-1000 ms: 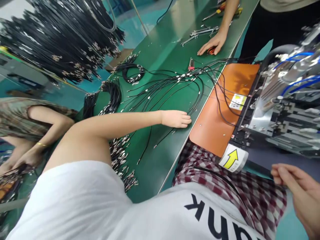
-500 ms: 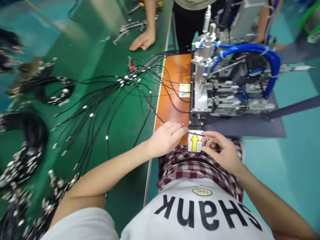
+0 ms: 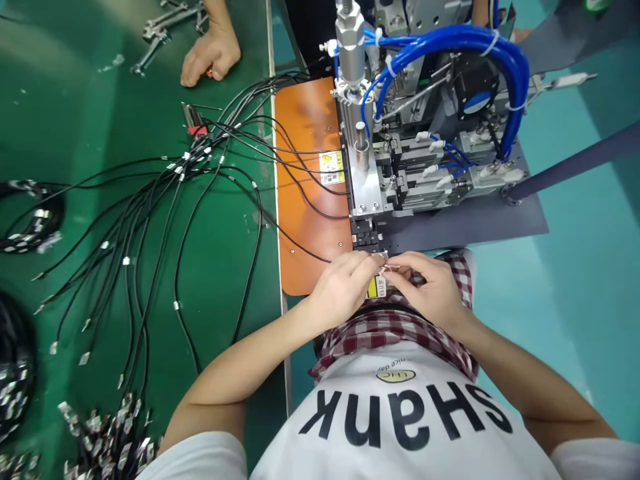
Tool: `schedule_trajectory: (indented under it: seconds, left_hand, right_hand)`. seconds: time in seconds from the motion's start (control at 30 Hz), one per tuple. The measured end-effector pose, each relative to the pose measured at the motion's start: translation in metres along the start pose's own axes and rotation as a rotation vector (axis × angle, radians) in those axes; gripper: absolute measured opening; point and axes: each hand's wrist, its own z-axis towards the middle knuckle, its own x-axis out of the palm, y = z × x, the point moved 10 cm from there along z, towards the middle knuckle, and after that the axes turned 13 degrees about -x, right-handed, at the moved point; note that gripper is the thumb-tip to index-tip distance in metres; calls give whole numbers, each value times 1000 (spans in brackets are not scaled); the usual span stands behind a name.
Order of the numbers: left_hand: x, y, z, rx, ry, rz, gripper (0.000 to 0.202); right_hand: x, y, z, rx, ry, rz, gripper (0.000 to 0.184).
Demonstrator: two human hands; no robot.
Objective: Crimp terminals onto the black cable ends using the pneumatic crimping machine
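My left hand (image 3: 341, 285) and my right hand (image 3: 429, 288) meet in front of the machine (image 3: 400, 153), fingers pinched together at its front opening. Between the fingertips I hold the end of a thin black cable (image 3: 300, 244) that trails left over the orange plate (image 3: 305, 200). A small metal terminal shows at the fingertips. A yellow label (image 3: 374, 288) is partly hidden behind my hands. Several more black cables (image 3: 150, 220) with metal ends fan out over the green bench.
Another person's hand (image 3: 210, 53) rests on the green bench (image 3: 75, 100) at the top, near metal tools (image 3: 165, 23). Bundles of terminated cables (image 3: 100, 433) lie at the lower left. Blue air hoses (image 3: 450, 47) loop over the machine. Teal floor lies to the right.
The view swung right from the bench to the machine. My left hand left the cables on the bench and came to the machine's front; my right hand came up to join it.
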Motion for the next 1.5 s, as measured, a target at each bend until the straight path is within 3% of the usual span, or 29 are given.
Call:
schedule_trajectory:
  seconds: [0.2, 0.33, 0.5, 0.7, 1.03, 1.2, 1.33, 1.5]
  left_hand:
    - [8, 22, -2, -97, 32, -85, 23]
    - [7, 26, -4, -147, 32, -127, 23]
    - [8, 26, -6, -166, 25, -100, 22]
    - [6, 33, -11, -243, -54, -149, 18]
    - [6, 39, -13, -303, -86, -244, 15]
    - [8, 47, -9, -419, -24, -504, 23]
    - [2, 48, -3, -438, -82, -663, 13]
    - [35, 68, -2, -722, 68, -1125, 22]
  right_hand:
    - [-11, -28, -4, 173, 1, 124, 15]
    - [7, -47, -2, 330, 57, 408, 19]
    - [25, -52, 7, 371, 122, 576, 21]
    - [39, -58, -2, 410, 69, 563, 20]
    - [27, -54, 0, 344, 5, 470, 23]
    - [28, -42, 3, 259, 33, 363, 16]
    - [27, -31, 4, 188, 68, 267, 13]
    - [30, -28, 4, 175, 42, 236, 11]
